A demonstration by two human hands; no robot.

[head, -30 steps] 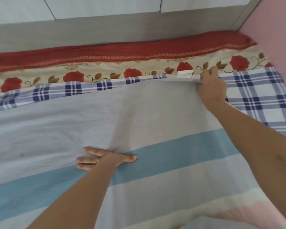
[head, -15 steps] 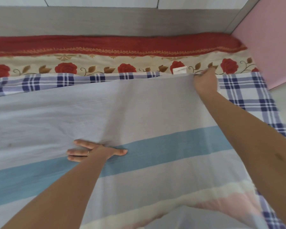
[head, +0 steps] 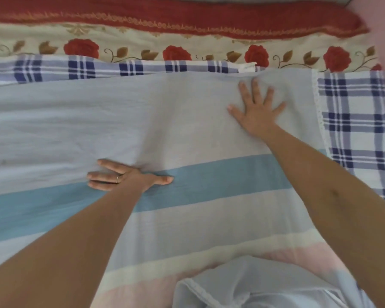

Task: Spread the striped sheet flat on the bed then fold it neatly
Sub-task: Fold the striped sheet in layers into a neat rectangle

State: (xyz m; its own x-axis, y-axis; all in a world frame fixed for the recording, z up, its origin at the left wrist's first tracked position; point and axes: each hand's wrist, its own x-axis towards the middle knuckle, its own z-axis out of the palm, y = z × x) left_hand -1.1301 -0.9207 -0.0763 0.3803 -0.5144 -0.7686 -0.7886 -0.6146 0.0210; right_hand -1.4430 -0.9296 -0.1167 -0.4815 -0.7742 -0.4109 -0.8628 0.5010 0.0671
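Head view, single entry.

- Striped sheet (head: 187, 130): lies across the bed and fills the middle of the frame. A grey band sits uppermost, then blue, pale grey, cream and pink bands toward the bottom. Its lace-trimmed edge (head: 319, 112) runs down the right side.
- Bunched portion (head: 253, 283): bottom centre, heaped and not yet flat.
- Right hand (head: 257, 110): upper right, fingers spread, palm flat on the grey band near the sheet's far corner. It grips nothing.
- Left hand (head: 129, 176): centre left, fingers straight and pointing left, pressed flat where grey meets blue. Shallow creases fan out from it.
- Checked cloth (head: 360, 121): beneath the sheet, exposed at right and along the top.
- Rose-print bedding (head: 187, 41): upper frame.

Hazards, as judged:
- Sweeping either palm outward could drag the thin sheet over the checked cloth and skew the far edge, which already puckers by the white tag (head: 246, 67).
- Pressing the creases rather than pulling them out would set them.
- Folding before the near heap is opened would leave the layers uneven.
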